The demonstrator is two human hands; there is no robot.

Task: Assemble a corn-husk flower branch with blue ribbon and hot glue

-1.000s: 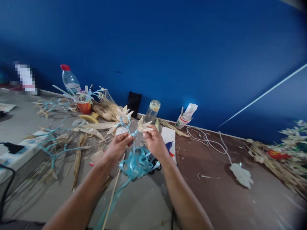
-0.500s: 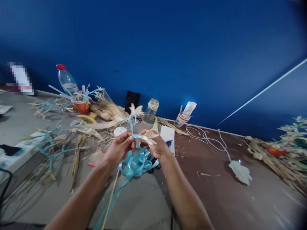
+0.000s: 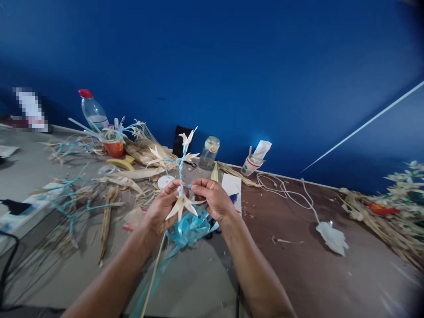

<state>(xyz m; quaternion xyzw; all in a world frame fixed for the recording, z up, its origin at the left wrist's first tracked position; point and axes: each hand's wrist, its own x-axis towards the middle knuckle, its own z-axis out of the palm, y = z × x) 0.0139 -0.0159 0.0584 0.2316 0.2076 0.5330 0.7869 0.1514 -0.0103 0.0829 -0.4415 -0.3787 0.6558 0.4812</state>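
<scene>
My left hand (image 3: 164,204) pinches a branch of husk flowers (image 3: 180,165) by its stem, which is wrapped in light blue ribbon. Several pale, pointed blossoms spread from the branch, and one large bloom (image 3: 181,205) hangs down in front of my left fingers. My right hand (image 3: 213,198) is closed with thumb and forefinger on a short, taut piece of blue ribbon (image 3: 188,186) that runs to the stem. Beneath both hands lies a loose heap of shiny light blue ribbon (image 3: 187,229), partly hidden by my right hand and the bloom.
Blue-wrapped branches (image 3: 71,207) and dried husks (image 3: 107,221) cover the left side. Behind stand a red cup (image 3: 114,148), a plastic bottle (image 3: 92,110), a glass jar (image 3: 209,152) and a paper cup (image 3: 251,164). A white cable (image 3: 308,198) lies at right; a thin stick (image 3: 154,274) points toward me.
The flower branch has been turned in my left hand, so the large bloom now points down toward me. My right hand has shifted slightly, drawing the blue ribbon out sideways.
</scene>
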